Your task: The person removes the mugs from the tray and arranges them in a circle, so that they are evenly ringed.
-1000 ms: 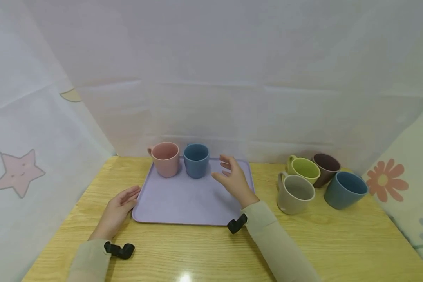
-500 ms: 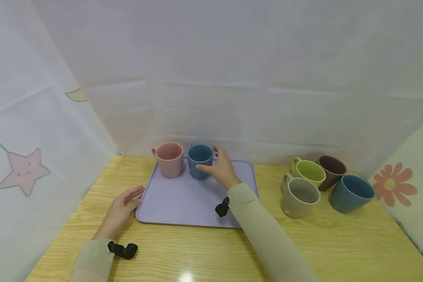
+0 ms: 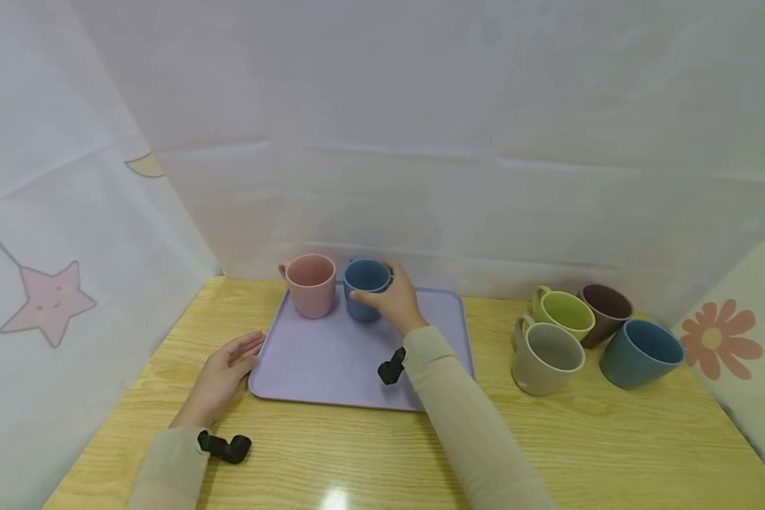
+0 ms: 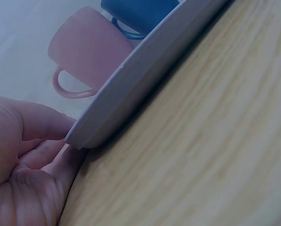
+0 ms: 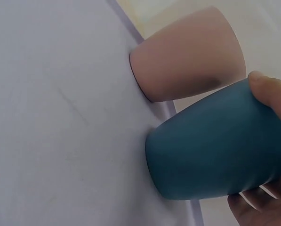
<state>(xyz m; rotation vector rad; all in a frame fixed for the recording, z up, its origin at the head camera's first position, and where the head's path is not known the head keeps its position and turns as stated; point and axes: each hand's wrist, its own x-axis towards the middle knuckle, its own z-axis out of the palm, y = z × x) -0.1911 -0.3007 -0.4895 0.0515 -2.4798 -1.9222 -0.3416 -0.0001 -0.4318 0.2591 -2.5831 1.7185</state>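
Observation:
My right hand (image 3: pixel 400 297) grips the blue mug (image 3: pixel 360 312) on the right side near its rim, thumb in front and fingers behind. Upright at the back of the lilac tray (image 3: pixel 325 365), this mug stands beside a pink mug (image 3: pixel 312 292) whose handle points left. In the right wrist view the blue mug (image 5: pixel 215 146) has its base at the tray surface, close to the pink mug (image 5: pixel 187 56). My left hand (image 3: pixel 226 368) touches the tray's left edge with extended fingers; in the left wrist view, its fingertips meet the tray's rim (image 4: pixel 126 75) at the corner.
Right of the tray, several mugs stand close together on the wooden table (image 3: pixel 306 453): grey (image 3: pixel 545 361), lime green (image 3: pixel 564 313), dark brown (image 3: pixel 605 312) and a second blue mug (image 3: pixel 640 354). White cloth (image 3: pixel 382 142) hangs behind the table and at both sides.
My right hand has moved left from above the tray's right part to the blue mug and taken hold of it. The left hand has stayed at the tray edge; the view has shifted slightly.

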